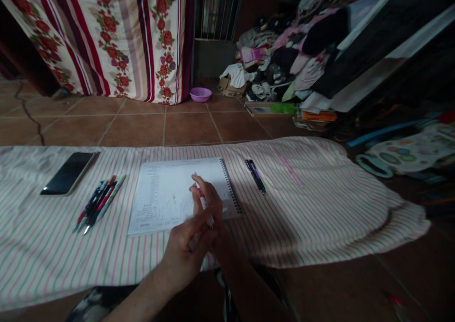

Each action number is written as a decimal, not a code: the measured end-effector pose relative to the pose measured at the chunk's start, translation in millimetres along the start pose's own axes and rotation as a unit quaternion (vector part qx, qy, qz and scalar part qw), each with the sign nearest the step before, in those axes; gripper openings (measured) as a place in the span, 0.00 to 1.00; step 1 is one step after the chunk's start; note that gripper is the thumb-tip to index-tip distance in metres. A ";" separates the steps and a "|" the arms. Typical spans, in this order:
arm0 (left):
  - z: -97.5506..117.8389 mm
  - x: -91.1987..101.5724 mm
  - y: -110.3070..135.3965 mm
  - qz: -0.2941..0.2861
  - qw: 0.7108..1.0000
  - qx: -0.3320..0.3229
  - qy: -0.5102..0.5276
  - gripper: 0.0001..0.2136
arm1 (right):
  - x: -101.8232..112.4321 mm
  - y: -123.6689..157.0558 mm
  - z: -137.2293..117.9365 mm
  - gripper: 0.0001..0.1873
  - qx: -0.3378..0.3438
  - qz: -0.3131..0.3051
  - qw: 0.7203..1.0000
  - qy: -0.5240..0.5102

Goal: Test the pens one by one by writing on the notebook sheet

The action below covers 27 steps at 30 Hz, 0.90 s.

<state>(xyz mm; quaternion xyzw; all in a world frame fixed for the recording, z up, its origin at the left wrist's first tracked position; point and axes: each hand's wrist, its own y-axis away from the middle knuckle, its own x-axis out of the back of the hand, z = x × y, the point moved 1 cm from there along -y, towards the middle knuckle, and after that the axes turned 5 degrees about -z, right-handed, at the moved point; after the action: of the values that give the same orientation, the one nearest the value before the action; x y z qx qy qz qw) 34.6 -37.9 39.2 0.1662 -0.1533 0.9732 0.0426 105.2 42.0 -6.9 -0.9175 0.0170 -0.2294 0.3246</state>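
Observation:
Over the lower right of a spiral notebook [181, 172], my two hands meet. My right hand [215, 201] has a red and white pen [201, 193] between its fingers, slanting across them. Crossing in front, my left hand [186, 241] is closed, its fingers curled against my right hand near the pen's lower end. Whether they grip the pen or only my right hand is hidden. The notebook lies open with printed lines on its page. Two dark pens [255, 176] lie right of it, and a pink pen [292, 172] lies farther right. A bunch of several pens [99, 203] lies on the left.
A striped cloth [305, 217] covers the low table. At its left end lies a phone [69, 174]. Beyond are the tiled floor [142, 123], a floral curtain [124, 37], a purple basin [201, 94] and a heap of clothes [280, 51]. Colourful items stand at the right.

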 end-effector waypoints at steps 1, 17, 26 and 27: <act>0.0 0.6 0.3 -0.007 1.000 -0.009 -0.005 0.16 | -1.5 0.7 0.0 0.14 0.006 0.005 1.000 -0.005; 6.5 5.8 2.2 0.042 0.991 -0.091 -0.085 0.12 | 0.0 4.2 -17.0 0.13 0.000 -0.012 0.999 -0.033; 2.0 4.8 3.3 -0.017 0.997 -0.070 -0.023 0.18 | 4.0 5.2 -19.7 0.15 -0.091 -0.041 0.991 -0.087; 2.2 3.9 3.7 -0.027 0.997 -0.070 -0.008 0.20 | 4.2 5.7 -20.3 0.15 -0.112 -0.041 0.988 -0.097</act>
<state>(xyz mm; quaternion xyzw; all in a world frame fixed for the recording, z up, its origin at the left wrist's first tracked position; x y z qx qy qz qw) 31.0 -42.0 41.4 0.1745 -0.2167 0.9573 0.0789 100.8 24.9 5.2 -0.9658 -0.0269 -0.1491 0.2104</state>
